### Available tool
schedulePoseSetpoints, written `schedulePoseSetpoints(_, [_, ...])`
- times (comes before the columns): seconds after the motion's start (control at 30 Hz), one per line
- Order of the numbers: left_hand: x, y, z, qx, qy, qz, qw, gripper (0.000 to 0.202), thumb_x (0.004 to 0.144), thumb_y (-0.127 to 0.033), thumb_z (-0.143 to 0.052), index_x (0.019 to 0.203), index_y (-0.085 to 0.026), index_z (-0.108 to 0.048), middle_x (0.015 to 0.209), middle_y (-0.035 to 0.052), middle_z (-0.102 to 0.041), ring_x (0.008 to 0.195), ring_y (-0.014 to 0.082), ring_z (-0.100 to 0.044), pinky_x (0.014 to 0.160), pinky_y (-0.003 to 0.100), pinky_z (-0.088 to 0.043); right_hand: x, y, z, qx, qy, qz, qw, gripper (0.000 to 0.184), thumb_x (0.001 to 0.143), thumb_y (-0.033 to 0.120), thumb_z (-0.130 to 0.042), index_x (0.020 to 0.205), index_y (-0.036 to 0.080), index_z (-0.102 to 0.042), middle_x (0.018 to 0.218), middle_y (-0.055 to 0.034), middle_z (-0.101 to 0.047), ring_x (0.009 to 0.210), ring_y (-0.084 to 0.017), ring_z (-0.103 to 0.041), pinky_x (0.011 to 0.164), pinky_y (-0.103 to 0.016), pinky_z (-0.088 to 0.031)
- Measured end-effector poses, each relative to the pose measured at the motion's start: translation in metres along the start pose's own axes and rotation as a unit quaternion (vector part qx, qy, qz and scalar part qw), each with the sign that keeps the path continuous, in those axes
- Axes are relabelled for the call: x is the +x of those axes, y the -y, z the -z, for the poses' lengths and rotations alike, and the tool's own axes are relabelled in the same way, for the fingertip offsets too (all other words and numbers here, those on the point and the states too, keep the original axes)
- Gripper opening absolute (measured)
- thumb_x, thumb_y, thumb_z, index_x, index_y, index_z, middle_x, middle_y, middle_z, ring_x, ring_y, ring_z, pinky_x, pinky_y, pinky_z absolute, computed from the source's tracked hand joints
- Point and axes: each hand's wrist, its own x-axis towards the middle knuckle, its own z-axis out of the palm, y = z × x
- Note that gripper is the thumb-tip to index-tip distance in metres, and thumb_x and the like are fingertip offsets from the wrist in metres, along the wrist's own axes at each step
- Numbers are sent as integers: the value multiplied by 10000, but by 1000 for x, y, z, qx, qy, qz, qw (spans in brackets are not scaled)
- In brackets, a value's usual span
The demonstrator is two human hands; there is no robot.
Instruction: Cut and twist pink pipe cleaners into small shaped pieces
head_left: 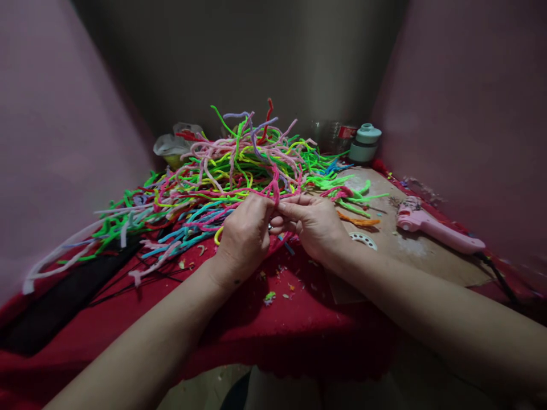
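Fingers (pixel 294 211) pinching pink pipe cleaner (pixel 276 188), lidded pale-green jar (pixel 363 151), contents hidden

Head view, forward and down onto hands (pixel 245 230)

Pink stem (pixel 276 183): pinched portion hidden by fingers. Left hand (pixel 245 228): some fingers folded out of sight. Left forearm (pixel 162 324): cut by bottom edge. Right forearm (pixel 431 304): cut by right edge. Bag (pixel 167 144): base hidden behind pile (pixel 239 176). Red label (pixel 347 132): lettering illegible. Scraps (pixel 269 297): too small to identify. Cord (pixel 498 274): far end lost in shadow.
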Motion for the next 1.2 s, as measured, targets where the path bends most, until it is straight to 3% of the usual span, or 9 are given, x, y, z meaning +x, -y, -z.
schedulePoseSetpoints(0.2, [-1, 3, -1, 27, 7, -41, 999, 112, 824, -111, -440, 857, -148, -541, 799, 70, -604, 755, 169, -561, 688, 271, -437, 3, -2, 2, 12, 3, -29, 1000, 65, 634, 121, -651, 623, 114, -587, 541, -1, -604, 462, -101, -572, 475, -230, -512])
schedulePoseSetpoints(0.4, [1, 3, 4, 16, -11, -39, 999, 121, 834, -108, -446, 863, -157, -552, 792, 43, -608, 735, 141, -572, 674, 237, -434, 5, -2, 7, 43, 40, -50, 997, 23, 640, 103, -634, 645, 103, -612, 546, -1, -606, 473, -94, -573, 462, -203, -497])
schedulePoseSetpoints(0.77, [2, 1, 6, 20, -28, -58, 998, 91, 850, -121, -457, 853, -157, -540, 784, 35, -603, 728, 127, -570, 673, 231, -448, 8, -3, 7, 38, 54, -30, 997, 76, 613, 111, -655, 649, 115, -589, 528, 10, -586, 460, -106, -562, 443, -226, -467])
schedulePoseSetpoints(1.07, [3, 3, 4, 12, -42, -7, 999, 87, 822, -121, -488, 869, -152, -555, 794, 31, -616, 728, 128, -582, 665, 232, -448, 6, -3, 5, 5, 54, 10, 998, 139, 584, 95, -608, 711, 146, -582, 580, 25, -590, 483, -105, -550, 496, -262, -468])
schedulePoseSetpoints(1.2, [4, -1, 3, -27, -33, 43, 998, 58, 810, -145, -511, 842, -155, -558, 782, 23, -616, 714, 122, -577, 666, 233, -443, 5, 0, 5, -25, 53, 30, 998, 111, 627, 193, -660, 702, 127, -611, 622, 6, -593, 506, -97, -539, 511, -259, -456])
